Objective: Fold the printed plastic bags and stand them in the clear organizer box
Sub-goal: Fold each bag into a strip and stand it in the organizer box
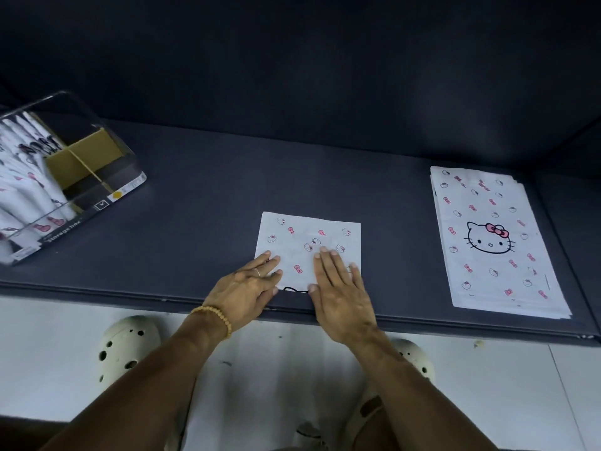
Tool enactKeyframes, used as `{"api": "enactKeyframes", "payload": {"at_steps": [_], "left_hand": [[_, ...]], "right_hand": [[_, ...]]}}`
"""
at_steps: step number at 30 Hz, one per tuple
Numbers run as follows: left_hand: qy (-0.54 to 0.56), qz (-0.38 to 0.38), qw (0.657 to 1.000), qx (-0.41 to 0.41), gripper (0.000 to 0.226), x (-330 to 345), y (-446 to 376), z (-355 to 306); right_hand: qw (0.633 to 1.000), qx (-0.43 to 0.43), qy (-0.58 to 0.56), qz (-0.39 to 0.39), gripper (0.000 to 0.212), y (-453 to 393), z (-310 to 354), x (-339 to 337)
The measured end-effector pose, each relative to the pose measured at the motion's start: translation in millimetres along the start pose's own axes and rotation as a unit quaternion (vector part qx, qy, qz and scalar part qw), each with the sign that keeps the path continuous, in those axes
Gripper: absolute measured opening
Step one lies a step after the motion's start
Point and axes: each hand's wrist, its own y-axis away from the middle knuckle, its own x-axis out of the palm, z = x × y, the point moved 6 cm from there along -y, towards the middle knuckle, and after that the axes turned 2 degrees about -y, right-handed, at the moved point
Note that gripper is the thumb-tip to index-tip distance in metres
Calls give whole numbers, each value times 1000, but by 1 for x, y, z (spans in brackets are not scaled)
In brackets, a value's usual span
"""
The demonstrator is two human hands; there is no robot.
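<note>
— How far along does this look?

— Partway, I'd judge. The dark surface (201, 203) carries three lots, so take them biggest first. At the far left corner the clear organizer box (70, 177) already has a row of folded bags (22, 177) standing in its left part; a cardboard divider (81, 161) sits in its right part, with room still free beside it. Near the right edge lies a stack of flat bags (491, 239), unfolded, so a good number remain.

— And the one in hand?

— A folded bag (309, 249) lies flat at the middle of the near edge, well apart from both the box and the stack. It seems folded once; a bit of black print peeks out at its near edge, between the two hands. It is still too broad to stand in the box, so more folds are likely needed.

— Which way does it lie?

— It is now nearly square, with no clear long axis; its sides run roughly along the surface's edges. The flat stack's long axis runs from near edge to far edge, with the big cat face upright as seen from the person.

— The hands?

— The left hand (250, 284) and right hand (338, 284) both press palms down on the near half of the folded bag, fingers (328, 265) straight and spread, gripping nothing.
</note>
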Motion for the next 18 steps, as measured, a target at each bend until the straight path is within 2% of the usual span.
{"api": "enactKeyframes", "payload": {"at_steps": [5,11,16,18], "left_hand": [[-6,-4,1000,10,39,0,-2,-2],[-21,-76,997,0,30,-11,-4,-8],[-77,-37,996,-12,45,-12,-16,-10],[-87,-28,996,-12,50,-12,-18,-11]], "right_hand": [[998,33,37,41,57,18,-47,-10],[994,-47,38,-88,30,22,-22,-41],[990,-72,66,-106,10,14,-9,-51],[986,-87,69,-121,9,13,-9,-55]]}}
